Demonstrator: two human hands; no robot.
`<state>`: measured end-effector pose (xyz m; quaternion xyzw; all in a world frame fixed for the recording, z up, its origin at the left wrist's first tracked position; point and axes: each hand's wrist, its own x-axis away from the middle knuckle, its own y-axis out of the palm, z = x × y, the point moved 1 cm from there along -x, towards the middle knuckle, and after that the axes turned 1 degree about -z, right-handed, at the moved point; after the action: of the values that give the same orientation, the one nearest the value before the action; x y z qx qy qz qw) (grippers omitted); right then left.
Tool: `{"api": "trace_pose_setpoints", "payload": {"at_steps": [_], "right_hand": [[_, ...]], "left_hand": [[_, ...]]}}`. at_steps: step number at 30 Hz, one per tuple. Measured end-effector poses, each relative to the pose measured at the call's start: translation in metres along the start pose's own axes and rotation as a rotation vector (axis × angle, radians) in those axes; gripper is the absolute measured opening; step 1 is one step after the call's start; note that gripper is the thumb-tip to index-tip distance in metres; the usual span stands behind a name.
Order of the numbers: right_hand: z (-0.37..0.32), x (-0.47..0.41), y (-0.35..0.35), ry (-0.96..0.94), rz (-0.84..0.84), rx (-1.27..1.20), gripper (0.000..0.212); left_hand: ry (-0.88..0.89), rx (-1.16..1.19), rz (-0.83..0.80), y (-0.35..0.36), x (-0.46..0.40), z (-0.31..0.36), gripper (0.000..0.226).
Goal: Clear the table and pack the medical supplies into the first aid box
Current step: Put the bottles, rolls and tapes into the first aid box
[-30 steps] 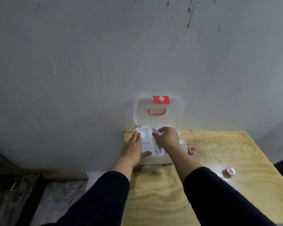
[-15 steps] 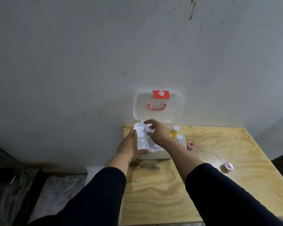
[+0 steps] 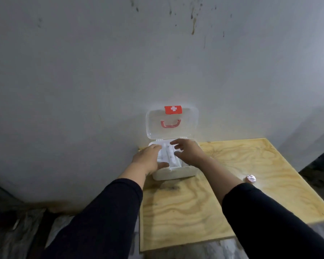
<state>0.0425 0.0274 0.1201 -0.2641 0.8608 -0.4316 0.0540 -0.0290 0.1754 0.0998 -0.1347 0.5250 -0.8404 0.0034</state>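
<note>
Sleeves: two dark sleeves reach fwd from the viewer, forearms bare past the cuffs.
Table [image 3: 176,217]: pale plywood top, pushed vs a grey wall; near part bare.
Small roll [image 3: 250,178]: pinkish round item on the table, right of the right forearm, well apart from the box; not packed yet.
Left hand [image 3: 148,159]: lies on the box's left front corner, thumb on the front rim. Grip: flat, fingers loosely spread, closed round nothing; looks to be steadying the box.
Right hand [image 3: 188,153]: hovers over the box's right half. Grip: half open, fingers curled, nothing seen in it.
First aid box [image 3: 174,173]: white, at the table's back-left corner by the wall; clear lid [image 3: 171,124] stands upright on the far side, red cross tag at its top, red handle below.
Tray inside [image 3: 169,156]: white w/ dividers; contents pale & blurred, can't tell which items.
Box axis: long side runs left-right along the wall; opening faces up, hinge away from the person.
Step, my guess: settling items in the tray.
Doing it well: keep the left hand pinning the box so it can't slide; press items flat below the rim so the lid can shut; then fetch the roll.
</note>
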Motion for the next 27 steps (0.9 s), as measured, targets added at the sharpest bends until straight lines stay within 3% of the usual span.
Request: {"api": "trace_pose_setpoints", "payload": {"at_steps": [6,14,21,27], "right_hand": [[0.039,0.036,-0.048,0.141,-0.029,0.105,0.04],[0.128,0.058,-0.097,0.355,-0.077,0.171,0.053],[0.211,0.047,-0.109,0.411,-0.157,0.246,0.042],[0.267,0.037,-0.09,0.355,-0.226,0.287,0.048]], "left_hand": [[0.16,-0.166,-0.069,-0.014,-0.005,0.068,0.063],[0.218,-0.212,-0.153,0.017,-0.023,0.14,0.067],[0.169,-0.189,-0.182,0.054,-0.063,0.186,0.061],[0.052,-0.066,-0.193,0.094,-0.091,0.205,0.057]]}}
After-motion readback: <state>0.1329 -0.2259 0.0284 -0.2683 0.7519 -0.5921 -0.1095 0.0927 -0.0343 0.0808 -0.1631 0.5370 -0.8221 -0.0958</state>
